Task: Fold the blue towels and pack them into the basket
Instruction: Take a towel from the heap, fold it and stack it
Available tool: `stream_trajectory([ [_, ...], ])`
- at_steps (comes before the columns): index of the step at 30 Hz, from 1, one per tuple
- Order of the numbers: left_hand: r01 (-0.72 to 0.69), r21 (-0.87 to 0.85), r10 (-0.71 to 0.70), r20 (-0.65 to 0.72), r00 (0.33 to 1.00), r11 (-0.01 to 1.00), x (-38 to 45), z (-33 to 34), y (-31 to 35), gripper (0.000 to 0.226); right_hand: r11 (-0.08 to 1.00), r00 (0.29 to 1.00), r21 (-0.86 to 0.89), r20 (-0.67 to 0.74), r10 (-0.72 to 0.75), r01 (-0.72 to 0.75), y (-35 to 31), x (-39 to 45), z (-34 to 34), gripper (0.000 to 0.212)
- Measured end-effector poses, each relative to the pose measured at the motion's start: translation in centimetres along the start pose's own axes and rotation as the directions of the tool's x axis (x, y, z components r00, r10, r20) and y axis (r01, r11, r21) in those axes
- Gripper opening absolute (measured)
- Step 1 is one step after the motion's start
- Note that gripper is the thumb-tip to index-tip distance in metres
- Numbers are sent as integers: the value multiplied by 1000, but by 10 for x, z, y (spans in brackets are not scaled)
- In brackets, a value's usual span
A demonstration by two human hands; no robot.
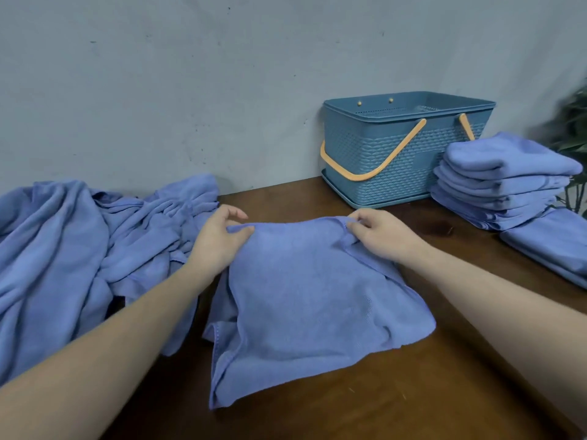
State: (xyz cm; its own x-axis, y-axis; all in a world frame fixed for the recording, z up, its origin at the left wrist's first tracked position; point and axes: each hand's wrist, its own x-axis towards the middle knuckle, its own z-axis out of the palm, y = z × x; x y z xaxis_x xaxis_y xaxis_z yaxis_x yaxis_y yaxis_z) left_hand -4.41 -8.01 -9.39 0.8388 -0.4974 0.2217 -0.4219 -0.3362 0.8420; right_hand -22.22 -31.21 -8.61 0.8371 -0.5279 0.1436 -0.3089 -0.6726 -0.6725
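Mid-fold, both far corners pinched.
Left hand (pixel 219 239) and right hand (pixel 378 233) each pinch the towel (pixel 311 300) on the table (pixel 381 408); uneven near edges could fold crooked, and the pile (pixel 79 249) crowds it; basket (pixel 403 147) apparently unpacked.

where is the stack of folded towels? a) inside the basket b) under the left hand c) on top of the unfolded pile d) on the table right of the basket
d: the stack of folded towels sits on the table just right of the basket, not in it.
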Motion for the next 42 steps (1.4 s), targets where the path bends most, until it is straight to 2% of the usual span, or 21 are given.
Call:
stream_trajectory([
  [2,-32,71,28,64,998,997,-5,0,-14,27,1000,999,0,-24,26,-26,14,-3,9,11],
  [6,-62,-32,65,94,993,998,-14,-4,-27,38,996,999,90,-31,7,-5,20,-19,7,57],
  [9,-42,-146,49,45,998,988,-15,-10,-33,36,999,998,38,57,-36,34,20,-25,1,73],
  [11,-20,-230,19,-4,1000,973,-16,-11,-34,34,998,997,-20,44,-62,63,22,-24,2,64],
  [13,-4,-317,-4,-25,1000,948,-17,-12,-34,32,994,995,-56,-3,-96,95,24,-21,5,42],
  [15,33,-433,-48,-24,999,901,-18,-12,-34,31,997,996,-44,-50,-71,69,27,-18,7,22],
  [17,67,-482,-84,-15,996,874,-17,-13,-33,31,999,996,-23,-79,-41,39,29,-17,6,14],
  [19,60,-416,-71,-11,997,907,-17,-13,-34,37,997,991,-11,-107,-82,82,29,-19,7,20],
  [21,2,-237,-8,-26,1000,972,-19,-14,-36,42,988,977,-15,-147,-152,152,24,-22,9,38],
  [24,-137,-5,137,5,991,991,-22,-12,-34,45,971,980,-186,-104,-169,147,19,-21,12,53],
  [26,-194,57,187,105,977,979,-25,-9,-32,43,940,990,-320,-39,-136,117,18,-19,15,44],
  [30,-261,115,233,209,950,959,-35,-6,-31,66,941,989,-315,-45,-143,122,23,-19,15,22],
  [34,-261,191,219,213,952,946,-31,-6,-28,38,945,989,-297,-14,-147,137,25,-20,11,17],
  [36,-302,213,264,190,946,929,-27,-6,-29,27,946,987,-285,-1,-161,155,25,-20,10,17],
  [38,-319,250,278,187,942,914,-22,-6,-32,21,947,984,-272,-7,-179,170,24,-21,9,22],
  [42,-232,313,180,188,966,921,-13,-5,-34,8,942,989,-312,-43,-143,123,19,-25,10,42],
])
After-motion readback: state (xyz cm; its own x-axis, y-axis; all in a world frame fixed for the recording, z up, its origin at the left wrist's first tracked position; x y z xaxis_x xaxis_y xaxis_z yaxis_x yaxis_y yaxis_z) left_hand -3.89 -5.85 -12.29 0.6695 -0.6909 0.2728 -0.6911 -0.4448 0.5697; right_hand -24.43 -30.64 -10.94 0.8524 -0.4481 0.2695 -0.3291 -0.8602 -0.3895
